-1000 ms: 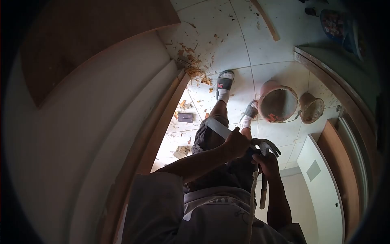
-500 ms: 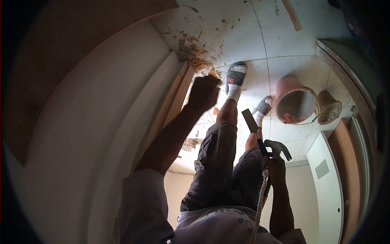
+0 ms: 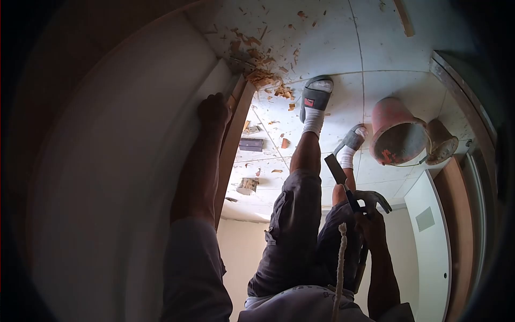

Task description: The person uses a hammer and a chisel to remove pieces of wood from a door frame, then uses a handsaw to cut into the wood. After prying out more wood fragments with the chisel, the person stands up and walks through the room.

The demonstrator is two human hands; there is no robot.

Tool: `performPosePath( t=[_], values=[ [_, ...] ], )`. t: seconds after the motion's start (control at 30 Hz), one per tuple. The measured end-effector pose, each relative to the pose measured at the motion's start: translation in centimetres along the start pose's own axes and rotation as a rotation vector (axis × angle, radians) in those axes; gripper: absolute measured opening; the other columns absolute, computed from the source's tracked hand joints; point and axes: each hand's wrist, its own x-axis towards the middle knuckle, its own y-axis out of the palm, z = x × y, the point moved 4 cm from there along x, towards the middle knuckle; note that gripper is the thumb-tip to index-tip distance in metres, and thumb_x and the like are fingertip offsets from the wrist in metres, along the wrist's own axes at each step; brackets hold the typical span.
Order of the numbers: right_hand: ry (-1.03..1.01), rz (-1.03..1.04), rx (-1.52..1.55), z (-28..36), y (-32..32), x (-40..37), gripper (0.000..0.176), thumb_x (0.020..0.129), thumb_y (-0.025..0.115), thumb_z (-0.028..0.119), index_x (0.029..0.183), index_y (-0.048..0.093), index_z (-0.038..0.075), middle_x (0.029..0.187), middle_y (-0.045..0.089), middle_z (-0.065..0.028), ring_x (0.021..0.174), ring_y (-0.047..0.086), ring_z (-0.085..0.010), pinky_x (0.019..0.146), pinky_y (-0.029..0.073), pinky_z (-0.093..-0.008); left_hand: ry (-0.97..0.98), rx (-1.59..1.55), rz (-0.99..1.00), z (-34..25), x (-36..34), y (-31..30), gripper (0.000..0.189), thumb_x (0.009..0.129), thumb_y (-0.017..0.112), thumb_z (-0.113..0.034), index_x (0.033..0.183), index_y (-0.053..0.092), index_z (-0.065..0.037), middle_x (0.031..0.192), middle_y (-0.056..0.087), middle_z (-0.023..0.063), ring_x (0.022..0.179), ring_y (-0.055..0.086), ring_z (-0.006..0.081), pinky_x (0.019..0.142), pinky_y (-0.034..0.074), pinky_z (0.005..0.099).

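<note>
My right hand (image 3: 371,228) is closed around a claw hammer (image 3: 382,200) and a wide-bladed chisel (image 3: 336,168) together. The chisel's flat blade points up and left, its dark handle running down into my fingers. The hammer's curved claw sticks out to the right, and part of its handle shows below my hand. My left hand (image 3: 214,110) is raised to the white door casing (image 3: 206,86), beside the wooden door frame edge (image 3: 240,107). Its fingers look curled in shadow; whether they grip anything is hidden. A pale twisted cord (image 3: 341,257) hangs in front of my shirt.
Wood shavings (image 3: 263,78) litter the tiled floor by the frame's foot. A dark rectangular block (image 3: 250,145) and a round piece (image 3: 248,185) lie beyond the frame. A reddish bucket (image 3: 389,110) and a smaller bucket (image 3: 442,142) stand right of my sandalled feet. A white panel (image 3: 426,225) leans at right.
My left hand has moved left, from in front of the doorway to the casing beside the frame edge. My right hand has shifted slightly right and down, still holding the hammer and chisel.
</note>
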Motion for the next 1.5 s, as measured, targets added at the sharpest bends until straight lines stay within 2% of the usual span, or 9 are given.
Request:
performPosePath(
  t=[0.4,0.63,0.97,1.13,1.23,1.3,1.33,1.37,1.5],
  values=[
    [0.02,0.021,-0.087,1.8,0.3,1.6,0.026,0.083,0.065,0.019,0.102,0.063,0.001,0.061,0.059,-0.0034,0.045,0.052,-0.0093,0.041,0.04,-0.0238,-0.085,0.02,0.099,-0.9,3.9,1.5,0.029,0.084,0.065,-0.037,0.094,0.068,-0.01,0.096,0.07,0.0139,0.091,0.069,0.0292,0.075,0.057,0.0413],
    [-0.029,0.076,0.097,5.7,1.2,0.3,0.019,0.087,0.065,0.019,0.095,0.057,0.003,0.058,0.058,-0.0048,0.039,0.045,-0.0077,0.037,0.032,-0.022,-0.134,-0.288,-0.319,-5.3,-1.5,1.5,0.034,0.089,0.06,-0.042,0.089,0.061,-0.009,0.08,0.065,0.01,0.077,0.066,0.0287,0.073,0.054,0.0415],
    [-0.231,0.32,0.387,10.9,6.3,0.1,0.026,0.091,0.065,0.031,0.093,0.053,0.008,0.063,0.06,-0.0076,0.038,0.043,-0.0066,0.036,0.032,-0.0229,-0.382,-2.159,0.673,-17.8,-17.0,-1.1,0.062,0.091,0.052,-0.06,0.109,0.06,-0.002,0.096,0.066,0.0114,0.088,0.064,0.0175,0.078,0.053,0.031],
    [-0.235,0.39,0.3,10.6,9.2,1.6,0.028,0.093,0.063,0.032,0.091,0.056,0.006,0.065,0.061,-0.0083,0.037,0.044,-0.0077,0.035,0.035,-0.0238,-0.25,-2.07,0.462,-18.9,-16.7,2.6,0.038,0.094,0.058,-0.038,0.101,0.057,-0.001,0.08,0.057,0.0056,0.079,0.062,0.0138,0.064,0.053,0.0303],
    [-0.287,0.302,0.178,10.8,10.2,4.0,0.03,0.095,0.06,0.035,0.093,0.058,0.005,0.062,0.06,-0.0059,0.037,0.045,-0.0084,0.035,0.037,-0.0255,-0.513,-2.099,0.48,-16.1,-17.1,1.6,0.031,0.092,0.061,-0.031,0.092,0.058,0.0,0.079,0.058,0.0086,0.073,0.063,0.0147,0.057,0.05,0.0297],
    [-0.296,0.199,0.161,11.9,10.8,5.7,0.027,0.093,0.062,0.034,0.089,0.057,0.007,0.056,0.053,-0.0035,0.038,0.046,-0.0108,0.035,0.039,-0.0276,-0.411,-1.854,0.136,-14.3,-16.9,1.6,0.02,0.088,0.059,-0.022,0.088,0.058,-0.003,0.071,0.06,0.0113,0.064,0.064,0.0236,0.055,0.051,0.0362],
    [-0.286,0.197,0.174,12.6,11.0,6.5,0.026,0.092,0.063,0.032,0.087,0.055,0.008,0.056,0.052,-0.0039,0.038,0.045,-0.0116,0.035,0.039,-0.0279,0.012,-1.057,-0.365,-14.3,-16.8,3.0,0.01,0.083,0.06,-0.012,0.09,0.057,-0.006,0.08,0.057,0.014,0.069,0.063,0.03,0.056,0.051,0.04],
    [-0.279,0.195,0.187,13.4,11.1,7.2,0.026,0.091,0.065,0.029,0.084,0.053,0.008,0.056,0.051,-0.0043,0.038,0.045,-0.0123,0.035,0.039,-0.0282,-0.23,-1.646,-0.03,-14.8,-16.5,6.4,0.018,0.077,0.061,-0.005,0.094,0.056,-0.008,0.085,0.053,0.0155,0.073,0.061,0.034,0.057,0.051,0.0433],
    [-0.332,0.07,0.082,14.7,11.8,15.5,0.024,0.089,0.065,0.025,0.088,0.049,0.007,0.062,0.054,-0.0052,0.04,0.047,-0.0119,0.036,0.04,-0.0283,-0.19,-1.552,-0.266,-13.5,-17.7,6.2,0.031,0.096,0.051,-0.032,0.086,0.054,-0.003,0.058,0.051,0.007,0.046,0.054,0.0144,0.044,0.042,0.0305]
  ],
)
